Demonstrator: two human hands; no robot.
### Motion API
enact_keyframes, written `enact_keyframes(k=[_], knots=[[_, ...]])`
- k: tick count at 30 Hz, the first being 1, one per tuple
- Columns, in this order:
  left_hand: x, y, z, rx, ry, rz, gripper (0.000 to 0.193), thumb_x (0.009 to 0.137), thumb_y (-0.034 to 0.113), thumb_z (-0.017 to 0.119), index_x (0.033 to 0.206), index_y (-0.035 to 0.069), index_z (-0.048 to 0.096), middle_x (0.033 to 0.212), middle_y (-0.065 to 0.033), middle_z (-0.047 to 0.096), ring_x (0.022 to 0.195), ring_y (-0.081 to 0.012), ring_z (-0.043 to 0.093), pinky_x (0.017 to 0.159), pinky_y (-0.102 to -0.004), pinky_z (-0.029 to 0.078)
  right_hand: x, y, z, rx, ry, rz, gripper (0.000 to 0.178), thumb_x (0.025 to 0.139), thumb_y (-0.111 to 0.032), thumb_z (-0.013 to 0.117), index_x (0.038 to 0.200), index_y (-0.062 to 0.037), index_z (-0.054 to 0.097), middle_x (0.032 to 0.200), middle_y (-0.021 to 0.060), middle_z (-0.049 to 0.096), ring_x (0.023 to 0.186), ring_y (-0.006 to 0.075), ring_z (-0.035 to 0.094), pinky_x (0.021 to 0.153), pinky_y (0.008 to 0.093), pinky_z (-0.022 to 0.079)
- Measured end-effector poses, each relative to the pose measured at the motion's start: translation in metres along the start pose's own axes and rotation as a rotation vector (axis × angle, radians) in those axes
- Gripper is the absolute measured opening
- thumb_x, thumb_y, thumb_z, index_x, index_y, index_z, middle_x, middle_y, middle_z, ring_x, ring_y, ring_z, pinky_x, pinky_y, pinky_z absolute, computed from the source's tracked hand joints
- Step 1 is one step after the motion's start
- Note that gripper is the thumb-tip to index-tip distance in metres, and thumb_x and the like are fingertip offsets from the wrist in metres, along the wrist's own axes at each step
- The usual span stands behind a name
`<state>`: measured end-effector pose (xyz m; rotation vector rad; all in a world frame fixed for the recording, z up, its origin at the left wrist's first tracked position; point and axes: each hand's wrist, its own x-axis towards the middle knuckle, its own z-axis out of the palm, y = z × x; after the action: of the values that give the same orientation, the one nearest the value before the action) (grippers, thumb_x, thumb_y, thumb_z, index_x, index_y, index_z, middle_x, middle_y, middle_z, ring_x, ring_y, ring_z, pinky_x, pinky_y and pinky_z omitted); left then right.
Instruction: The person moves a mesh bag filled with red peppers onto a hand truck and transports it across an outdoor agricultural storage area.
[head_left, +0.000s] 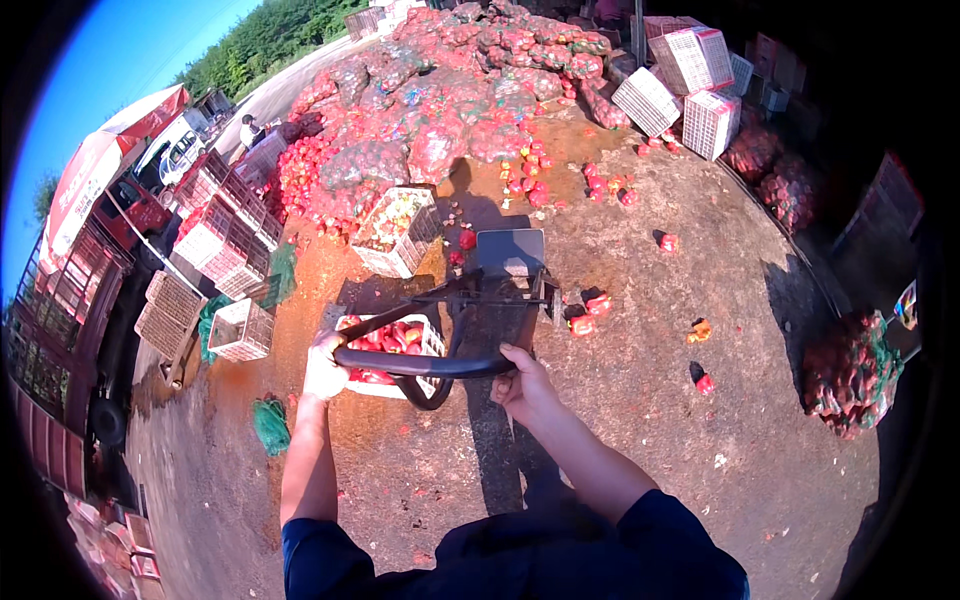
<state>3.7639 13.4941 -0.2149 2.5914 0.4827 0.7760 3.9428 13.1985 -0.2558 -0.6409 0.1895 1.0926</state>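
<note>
A hand cart with a black looped handle [450, 367] is in front of me, tilted toward my body. My left hand [325, 368] is closed round the left end of its crossbar. At the right end, my right hand [525, 388] has its thumb on the bar and its fingers curled in. Just beyond the handle, a white plastic crate [368, 389] holds red peppers [400, 336]; the handle partly covers it. A grey panel [510, 252] shows at the cart's far end. How the crate rests is hidden.
Red net sacks [435, 150] form a large heap ahead. A crate of pale pieces [392, 235] stands before it. Loose peppers [582, 325] dot the ground at right. Stacked crates [225, 240] are at left; a full net sack [850, 375] sits far right.
</note>
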Motion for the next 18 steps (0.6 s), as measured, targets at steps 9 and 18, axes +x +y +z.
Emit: enact_keyframes(k=[9,18], knots=[[0.109,-0.015,0.007,-0.007,-0.008,0.041,0.025,0.058,-0.003,0.064,0.065,0.005,0.041,0.063,-0.0096,0.044,0.06,-0.0269,0.046,0.057,-0.0343,0.038,0.069,-0.053,0.026,0.177,-0.051,0.071,0.02,0.087,-0.028,0.06,0.082,-0.0091,0.056,0.066,0.0034,0.057,0.057,0.0171,0.057,0.057,0.0327,0.046],[0.103,-0.044,-0.013,-0.053,-0.2,-0.144,0.025,0.058,-0.007,0.06,0.065,0.005,0.039,0.07,-0.0088,0.047,0.069,-0.0254,0.049,0.072,-0.0369,0.045,0.149,-0.034,-0.014,0.267,0.179,0.238,0.014,0.081,-0.014,0.052,0.082,-0.0008,0.047,0.07,0.0117,0.052,0.065,0.0249,0.059,0.064,0.0396,0.052]])
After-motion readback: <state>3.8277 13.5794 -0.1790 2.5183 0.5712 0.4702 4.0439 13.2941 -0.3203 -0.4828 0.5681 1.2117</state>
